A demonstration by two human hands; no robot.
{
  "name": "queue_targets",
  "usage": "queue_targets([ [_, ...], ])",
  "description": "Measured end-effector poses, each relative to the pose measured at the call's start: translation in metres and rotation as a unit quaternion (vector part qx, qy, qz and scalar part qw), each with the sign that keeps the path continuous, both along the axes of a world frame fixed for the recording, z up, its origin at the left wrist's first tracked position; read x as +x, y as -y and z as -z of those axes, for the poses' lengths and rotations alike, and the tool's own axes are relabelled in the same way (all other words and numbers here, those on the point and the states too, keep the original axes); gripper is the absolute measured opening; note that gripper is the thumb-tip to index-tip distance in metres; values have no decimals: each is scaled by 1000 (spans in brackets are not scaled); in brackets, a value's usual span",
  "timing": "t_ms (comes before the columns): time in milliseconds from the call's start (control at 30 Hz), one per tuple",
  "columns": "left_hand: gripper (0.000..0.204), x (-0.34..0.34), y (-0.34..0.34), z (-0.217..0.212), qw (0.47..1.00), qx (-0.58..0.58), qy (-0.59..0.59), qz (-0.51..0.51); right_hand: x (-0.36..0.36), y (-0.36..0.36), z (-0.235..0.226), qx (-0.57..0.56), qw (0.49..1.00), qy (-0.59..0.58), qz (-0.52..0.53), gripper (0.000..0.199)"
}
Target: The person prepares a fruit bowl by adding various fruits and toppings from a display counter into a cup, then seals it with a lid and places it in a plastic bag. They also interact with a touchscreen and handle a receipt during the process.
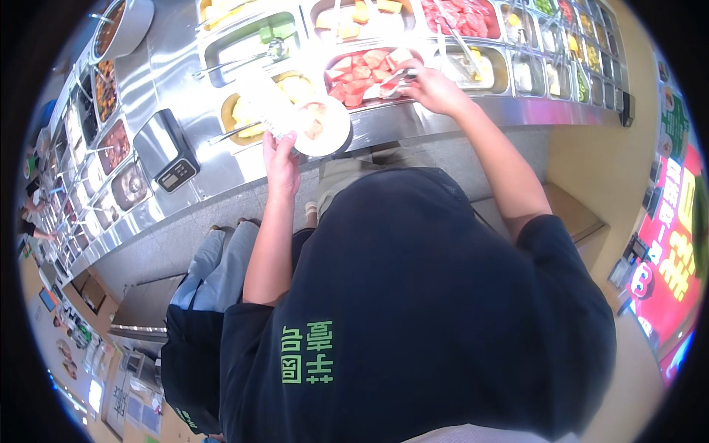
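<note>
- Leftward of the right hand lies the round white bowl, pinched at its left edge by the left hand.
- The right hand grips silver metal tongs, slanting leftward over red fruit chunks.

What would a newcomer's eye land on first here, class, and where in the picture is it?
Most likely the large dark shirt with green print, filling the lower middle. Then the bright red fruit chunks at the upper centre, with the right hand holding metal tongs at them, and the white bowl in the left hand just to their lower left. A vivid red sign glows at the far right.
</note>
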State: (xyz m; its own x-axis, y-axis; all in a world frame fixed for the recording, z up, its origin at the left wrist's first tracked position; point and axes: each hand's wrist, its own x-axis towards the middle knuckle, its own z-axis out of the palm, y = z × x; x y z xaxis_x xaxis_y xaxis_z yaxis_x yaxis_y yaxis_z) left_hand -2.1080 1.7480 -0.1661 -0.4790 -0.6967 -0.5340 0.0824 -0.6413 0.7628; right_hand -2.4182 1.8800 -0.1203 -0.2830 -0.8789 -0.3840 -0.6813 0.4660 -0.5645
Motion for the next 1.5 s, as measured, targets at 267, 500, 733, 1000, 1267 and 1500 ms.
queue_targets([
  [267,57,-2,-4,4,996,46,-71,-24,14,-17,-89,-308,887,306,157,49],
  [500,60,-19,-2,-2,993,57,-99,-12,67,8,-95,-147,972,181,23,55],
  [733,62,-10,-5,9,994,46,-96,-19,36,-10,-103,-265,915,211,221,49],
  [1000,59,11,-6,11,999,33,-29,0,56,39,8,-150,960,-183,148,57],
  [1267,55,22,-2,2,999,4,-45,-22,49,87,84,36,969,-198,140,55],
  [1500,55,31,7,3,998,11,-56,-24,20,103,84,220,968,-78,97,42],
])
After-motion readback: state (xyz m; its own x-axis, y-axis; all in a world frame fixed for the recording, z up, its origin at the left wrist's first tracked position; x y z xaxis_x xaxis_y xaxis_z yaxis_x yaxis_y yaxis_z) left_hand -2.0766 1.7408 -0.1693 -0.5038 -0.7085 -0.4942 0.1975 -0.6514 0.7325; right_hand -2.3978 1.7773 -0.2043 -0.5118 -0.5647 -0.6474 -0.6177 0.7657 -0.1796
